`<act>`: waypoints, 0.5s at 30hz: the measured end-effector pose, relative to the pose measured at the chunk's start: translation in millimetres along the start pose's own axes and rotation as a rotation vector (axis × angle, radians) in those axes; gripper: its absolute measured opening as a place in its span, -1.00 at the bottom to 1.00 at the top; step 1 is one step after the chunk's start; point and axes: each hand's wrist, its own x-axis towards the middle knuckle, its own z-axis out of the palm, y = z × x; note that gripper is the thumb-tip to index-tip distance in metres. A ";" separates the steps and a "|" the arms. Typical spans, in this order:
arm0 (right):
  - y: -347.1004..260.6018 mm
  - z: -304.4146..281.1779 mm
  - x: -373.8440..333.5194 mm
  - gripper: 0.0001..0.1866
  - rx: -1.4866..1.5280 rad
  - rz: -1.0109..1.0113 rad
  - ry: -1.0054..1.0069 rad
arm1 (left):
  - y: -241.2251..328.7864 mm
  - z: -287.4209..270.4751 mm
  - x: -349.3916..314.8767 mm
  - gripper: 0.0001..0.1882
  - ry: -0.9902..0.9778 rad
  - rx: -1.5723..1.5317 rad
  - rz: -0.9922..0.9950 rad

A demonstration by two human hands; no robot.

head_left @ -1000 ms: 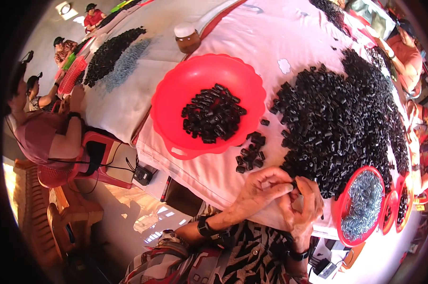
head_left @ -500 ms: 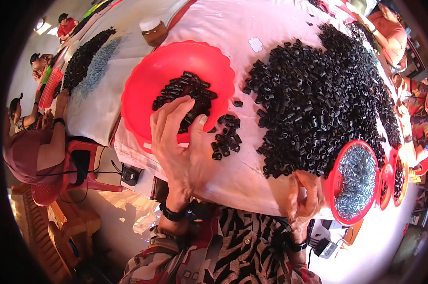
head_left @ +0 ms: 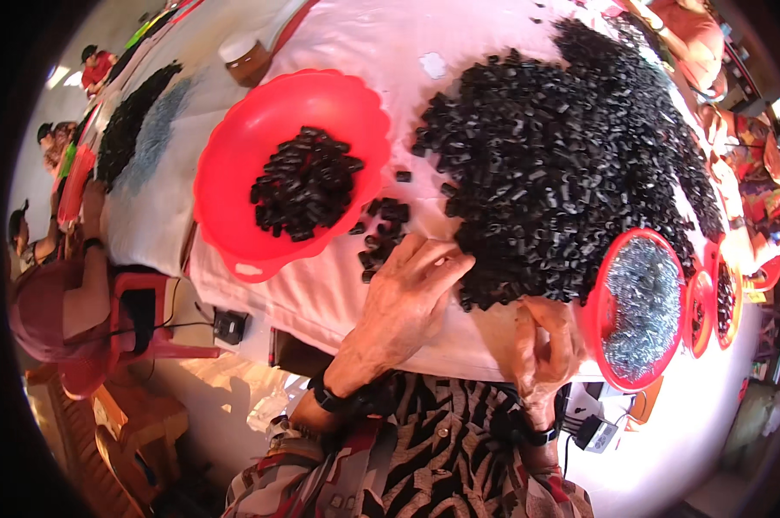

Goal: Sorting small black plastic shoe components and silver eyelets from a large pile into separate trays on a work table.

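My left hand (head_left: 407,295) is over the cloth at the near left edge of a large heap of small black plastic pieces (head_left: 571,164). Its thumb and fingertips are drawn together; anything between them is too small or hidden to make out. At the heap's near edge, my right hand (head_left: 547,345) has its fingers curled in a pinch, and what it holds does not show. Left of the heap stands a red scalloped bowl (head_left: 234,147) with a mound of black plastic pieces (head_left: 306,186) inside. Several loose black pieces (head_left: 386,226) lie between bowl and heap.
A red dish (head_left: 603,345) of shiny silvery metal pieces (head_left: 644,302) stands beside my right hand, near smaller red dishes (head_left: 699,311). A white-lidded jar (head_left: 245,60) is behind the bowl. Other people sit along both sides of the cloth-covered table (head_left: 355,311).
My left hand has moved right, from over the red bowl to the heap's near edge, and its fingers have drawn together. My right hand has stayed by the heap. The whole view has shifted slightly.
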 end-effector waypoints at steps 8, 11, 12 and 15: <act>-2.6 -26.2 1.0 -0.73 0.028 0.035 -0.055 | 1.1 5.8 3.2 -0.67 -0.053 0.066 0.019; 8.2 -54.2 8.8 -0.80 -0.105 0.243 0.109 | 1.1 9.8 5.6 -0.71 -0.031 0.073 0.037; 18.9 -65.4 10.0 -0.81 -0.164 0.244 0.139 | 1.4 10.6 5.8 -0.72 -0.019 0.077 0.045; 37.7 -87.8 16.9 -0.86 -0.182 0.404 0.149 | 2.5 9.7 5.3 -0.74 -0.012 0.056 0.045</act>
